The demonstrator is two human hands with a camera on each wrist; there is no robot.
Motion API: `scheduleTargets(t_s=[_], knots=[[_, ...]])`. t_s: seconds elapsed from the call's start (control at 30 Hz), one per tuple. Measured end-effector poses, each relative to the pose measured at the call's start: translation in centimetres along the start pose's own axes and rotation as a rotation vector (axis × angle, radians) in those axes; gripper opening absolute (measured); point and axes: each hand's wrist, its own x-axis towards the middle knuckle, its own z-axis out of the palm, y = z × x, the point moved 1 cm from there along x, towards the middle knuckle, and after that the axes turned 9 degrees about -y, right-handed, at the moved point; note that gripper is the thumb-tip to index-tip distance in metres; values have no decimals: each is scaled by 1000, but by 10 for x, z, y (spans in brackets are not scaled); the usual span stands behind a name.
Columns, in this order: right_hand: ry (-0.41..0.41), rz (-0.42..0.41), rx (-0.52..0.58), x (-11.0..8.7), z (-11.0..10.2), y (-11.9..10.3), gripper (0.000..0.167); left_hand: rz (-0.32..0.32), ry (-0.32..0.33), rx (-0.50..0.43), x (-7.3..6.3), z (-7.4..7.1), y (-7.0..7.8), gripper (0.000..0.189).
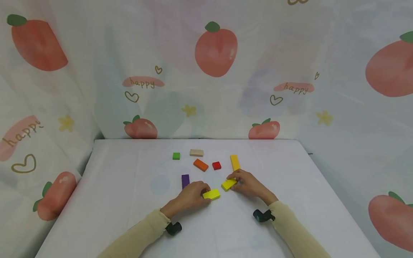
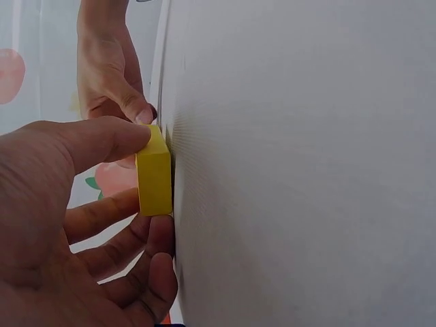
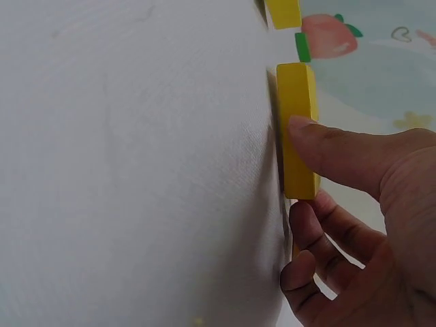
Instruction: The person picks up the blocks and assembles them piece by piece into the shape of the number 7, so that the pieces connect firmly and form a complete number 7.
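My left hand (image 1: 191, 197) pinches a yellow block (image 1: 212, 194) between thumb and fingers, low at the white table. In the left wrist view the thumb lies on one edge of this yellow block (image 2: 155, 182). Across a small gap, my right hand (image 1: 251, 184) holds another yellow block (image 1: 228, 185), turned at an angle. The right wrist view shows the thumb on the broad face of that yellow block (image 3: 296, 150), with fingertips at its far end. A purple block (image 1: 185, 180) lies just beyond the left hand, partly hidden by it. Behind the right hand lies a third yellow block (image 1: 235, 162).
Farther back on the white table (image 1: 129, 193) lie a green block (image 1: 176, 156), a beige block (image 1: 196, 153), an orange block (image 1: 200, 165) and a red block (image 1: 217, 165). A fruit-printed cloth (image 1: 200, 104) hangs behind the table's back edge and along the sides.
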Motion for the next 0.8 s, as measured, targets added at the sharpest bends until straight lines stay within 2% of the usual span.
scheduleTargets(t_s=[0.37,0.8], knots=[[15,-34,-9,3,-1,-7,31,-77,44,-31,-3,-2,10,33],[-15,-79,13,11,4,-10,30,-147,60,-53,-5,2,17,34]])
